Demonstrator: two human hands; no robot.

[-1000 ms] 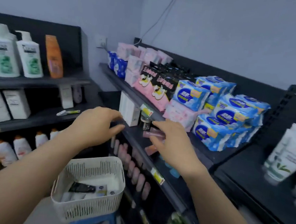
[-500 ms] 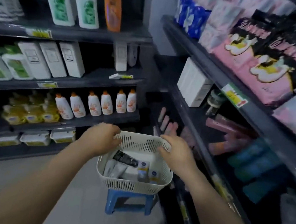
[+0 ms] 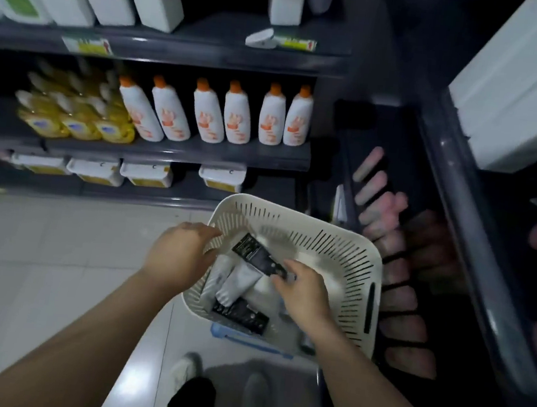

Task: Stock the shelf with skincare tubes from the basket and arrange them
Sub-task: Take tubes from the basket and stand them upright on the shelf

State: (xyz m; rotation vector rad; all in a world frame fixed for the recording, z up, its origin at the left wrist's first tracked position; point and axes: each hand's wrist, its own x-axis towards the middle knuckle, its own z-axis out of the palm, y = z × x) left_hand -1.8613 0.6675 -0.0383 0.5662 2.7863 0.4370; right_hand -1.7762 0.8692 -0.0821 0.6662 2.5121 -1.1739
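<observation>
Left hand (image 3: 179, 253) sits at the basket's (image 3: 364, 256) left rim, fingers loosely bent, grip unclear. It would best steady the basket while the black tube (image 3: 256, 257), lying across white tubes (image 3: 239, 280) at the basket's centre, is lifted straight out. Right hand (image 3: 304, 290), just right of centre, pinches that tube's near end. Pink tubes (image 3: 381, 208) line the shelf (image 3: 401, 127) right of the basket.

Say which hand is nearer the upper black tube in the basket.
Right. The right hand has fingers at the lower end of the upper black tube; the left hand is apart from it, at the left rim of the basket.
</observation>
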